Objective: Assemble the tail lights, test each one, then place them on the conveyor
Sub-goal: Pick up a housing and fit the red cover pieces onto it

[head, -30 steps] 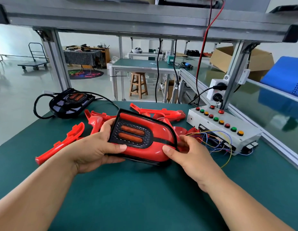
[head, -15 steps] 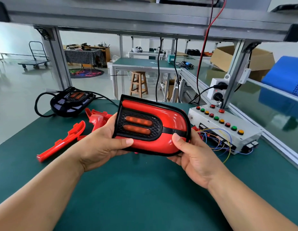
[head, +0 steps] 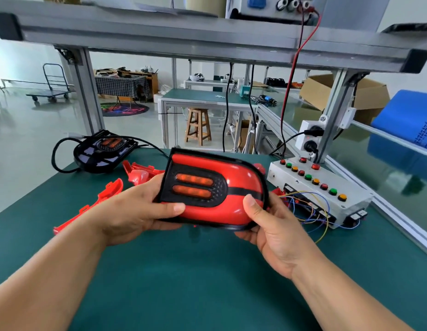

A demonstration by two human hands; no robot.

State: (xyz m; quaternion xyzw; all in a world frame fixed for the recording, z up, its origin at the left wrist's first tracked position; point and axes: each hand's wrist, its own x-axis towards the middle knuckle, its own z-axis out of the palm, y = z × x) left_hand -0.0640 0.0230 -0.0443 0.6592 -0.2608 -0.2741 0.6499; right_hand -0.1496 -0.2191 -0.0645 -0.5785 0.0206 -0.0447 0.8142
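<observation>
Behind the tail light (head: 215, 187), red parts (head: 136, 173) on the tabletop (head: 207, 283) are largely hidden, so their shapes cannot be made out; only a tip shows at its upper right corner. The fingers of both hands are concealed under the housing, with just the thumbs seen on its face. The tail light is held above the tabletop, tilted toward the camera, its left end clamped in the left hand (head: 133, 211) and its right end in the right hand (head: 274, 232). It is a glossy red lens with a black rim, a black perforated panel at the left with two orange oblong inserts, and a black band across the middle. A button box (head: 327, 187) is seen to the right, its wires partly covered by the right hand.
</observation>
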